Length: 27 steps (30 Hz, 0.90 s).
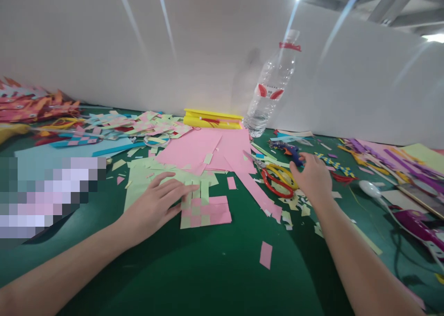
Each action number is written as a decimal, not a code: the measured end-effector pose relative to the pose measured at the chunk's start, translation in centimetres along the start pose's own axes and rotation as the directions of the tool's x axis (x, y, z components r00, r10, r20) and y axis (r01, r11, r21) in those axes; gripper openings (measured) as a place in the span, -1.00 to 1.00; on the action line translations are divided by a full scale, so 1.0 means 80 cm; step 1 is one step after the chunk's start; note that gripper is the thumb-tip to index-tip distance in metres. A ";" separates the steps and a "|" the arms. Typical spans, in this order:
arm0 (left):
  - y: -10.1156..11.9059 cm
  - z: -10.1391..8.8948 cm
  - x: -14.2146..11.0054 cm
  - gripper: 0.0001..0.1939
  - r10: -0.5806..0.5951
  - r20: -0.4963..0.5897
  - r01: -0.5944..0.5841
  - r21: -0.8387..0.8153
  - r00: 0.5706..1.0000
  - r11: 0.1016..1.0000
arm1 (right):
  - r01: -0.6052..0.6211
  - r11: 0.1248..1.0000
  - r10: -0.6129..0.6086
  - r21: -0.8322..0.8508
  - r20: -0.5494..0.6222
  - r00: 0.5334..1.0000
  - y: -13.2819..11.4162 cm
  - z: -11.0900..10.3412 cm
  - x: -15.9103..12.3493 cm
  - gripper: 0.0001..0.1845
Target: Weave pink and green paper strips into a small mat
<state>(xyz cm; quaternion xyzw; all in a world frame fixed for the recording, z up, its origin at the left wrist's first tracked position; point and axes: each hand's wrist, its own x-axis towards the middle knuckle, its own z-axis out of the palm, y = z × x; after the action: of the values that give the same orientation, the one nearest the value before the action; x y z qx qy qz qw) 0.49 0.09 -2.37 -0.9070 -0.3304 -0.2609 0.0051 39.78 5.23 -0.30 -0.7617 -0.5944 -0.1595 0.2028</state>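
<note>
My left hand (157, 205) lies with fingers stretched out at the left edge of a small woven mat (204, 213) of pink and pale green paper strips. Its fingertips touch the green strips that stick up from the weave. Over to the right, my right hand (315, 179) is at the handle end of a dark blue hand tool (287, 148), its thumb and forefinger apart. The tool's exact kind is not clear. Just left of that hand lie scissors with red handles (275, 186) and another pair with yellow handles (282, 173).
Pink sheets (204, 147) and a green sheet (138, 179) lie behind the mat. A clear plastic bottle (270, 91) leans against the white wall (156, 47). Paper scraps (149, 124) are heaped at the back left. A purple glue gun (416, 226) rests at the right.
</note>
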 end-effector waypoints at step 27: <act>0.021 -0.023 0.000 -0.76 0.421 0.008 -0.413 0.212 0.907 0.886 | -0.174 0.984 0.176 -0.027 0.069 0.982 -0.013 0.033 0.061 -0.55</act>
<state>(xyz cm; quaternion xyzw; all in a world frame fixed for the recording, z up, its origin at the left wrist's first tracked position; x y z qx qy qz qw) 0.67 -1.57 -0.49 -0.9459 -0.1534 -0.2349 0.1628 39.97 10.85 -0.09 -0.8183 -0.5302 -0.1198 0.1867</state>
